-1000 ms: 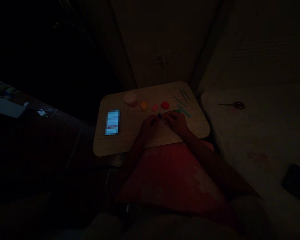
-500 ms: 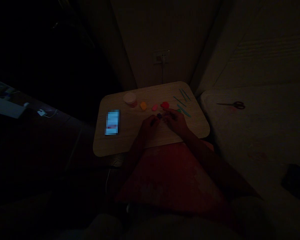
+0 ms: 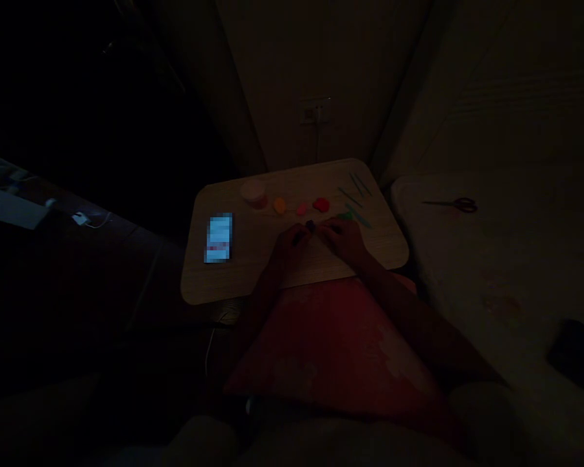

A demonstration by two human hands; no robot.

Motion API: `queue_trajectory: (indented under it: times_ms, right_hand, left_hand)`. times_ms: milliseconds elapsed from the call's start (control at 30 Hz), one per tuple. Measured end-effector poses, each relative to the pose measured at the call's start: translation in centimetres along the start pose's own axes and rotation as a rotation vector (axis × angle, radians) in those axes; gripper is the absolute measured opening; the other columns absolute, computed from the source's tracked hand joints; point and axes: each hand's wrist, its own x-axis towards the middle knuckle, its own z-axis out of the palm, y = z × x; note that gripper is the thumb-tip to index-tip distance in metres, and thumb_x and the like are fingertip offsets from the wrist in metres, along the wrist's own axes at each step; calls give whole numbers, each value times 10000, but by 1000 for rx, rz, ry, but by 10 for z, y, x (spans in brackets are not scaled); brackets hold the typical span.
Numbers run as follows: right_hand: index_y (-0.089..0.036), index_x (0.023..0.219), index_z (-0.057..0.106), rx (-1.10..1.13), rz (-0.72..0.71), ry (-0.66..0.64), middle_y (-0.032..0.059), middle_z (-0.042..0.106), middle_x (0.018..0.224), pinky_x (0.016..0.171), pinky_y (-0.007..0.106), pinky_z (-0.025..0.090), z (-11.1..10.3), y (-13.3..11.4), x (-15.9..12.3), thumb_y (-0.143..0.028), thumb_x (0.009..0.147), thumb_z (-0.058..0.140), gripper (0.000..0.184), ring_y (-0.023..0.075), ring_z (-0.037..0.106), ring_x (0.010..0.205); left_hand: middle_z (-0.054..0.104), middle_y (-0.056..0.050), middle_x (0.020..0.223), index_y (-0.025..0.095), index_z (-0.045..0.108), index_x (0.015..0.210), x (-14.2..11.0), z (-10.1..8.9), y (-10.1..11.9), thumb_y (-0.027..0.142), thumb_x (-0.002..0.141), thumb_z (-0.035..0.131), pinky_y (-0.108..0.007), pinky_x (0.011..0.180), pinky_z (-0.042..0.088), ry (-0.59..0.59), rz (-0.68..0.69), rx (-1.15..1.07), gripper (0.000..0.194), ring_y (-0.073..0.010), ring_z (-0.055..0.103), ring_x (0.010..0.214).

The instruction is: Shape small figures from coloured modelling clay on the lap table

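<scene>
Lump (image 3: 310, 226), dark: centre of frame, between my left fingers (image 3: 299, 229) and right fingers (image 3: 325, 229). Both sets curl narrow; I cannot tell which grips.

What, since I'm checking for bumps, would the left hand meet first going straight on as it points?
For the left hand, likely the small dark lump at its fingertips; dimness hides whether they touch.
</scene>
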Motion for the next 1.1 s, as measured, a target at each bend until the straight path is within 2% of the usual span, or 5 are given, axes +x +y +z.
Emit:
queue_trajectory:
  times_ms: [200, 467, 700, 867, 1100]
  right_hand:
    - [-188, 818, 810, 49, 0, -28, 8, 690, 612, 601, 276, 459, 1, 2, 0, -382, 935, 648, 278, 161, 617, 578]
    - [-225, 987, 840, 33, -166, -43, 71, 818, 934, 822, 340, 574, 0, 6, 2, -333, 932, 634, 239, 221, 755, 864]
    - [-208, 1222, 773, 173, 4, -71, 78, 825, 975, 737, 367, 625, 5, 17, 0, -365, 987, 532, 372, 231, 782, 796]
    - [-192, 1081, 799, 249, 81, -75, 92, 823, 945, 684, 366, 630, 7, 10, -1, -420, 947, 612, 324, 225, 775, 720]
    - [-192, 764, 714, 238, 152, -63, 57, 743, 633, 525, 331, 564, 5, 0, -2, -535, 769, 817, 358, 215, 696, 544]
  left_hand:
    - [655, 0, 848, 180, 643, 891, -1, 0, 1, 308, 940, 605, -269, 771, 465, -2, 20, -23, 142, -149, 574, 790]
    - [644, -4, 842, 194, 622, 886, 0, 0, 0, 343, 932, 586, -270, 758, 453, -11, 6, -9, 160, -158, 563, 796]
    - [664, -7, 853, 185, 629, 898, 0, 0, 1, 318, 934, 584, -274, 755, 463, -5, 33, -15, 145, -158, 585, 797]
    - [672, -4, 857, 186, 635, 894, 0, 0, 0, 303, 940, 589, -275, 762, 477, -3, 19, 5, 135, -156, 598, 803]
    - [658, -1, 847, 192, 629, 886, -1, 0, 1, 311, 925, 587, -277, 769, 465, -12, 11, -14, 132, -157, 583, 798]
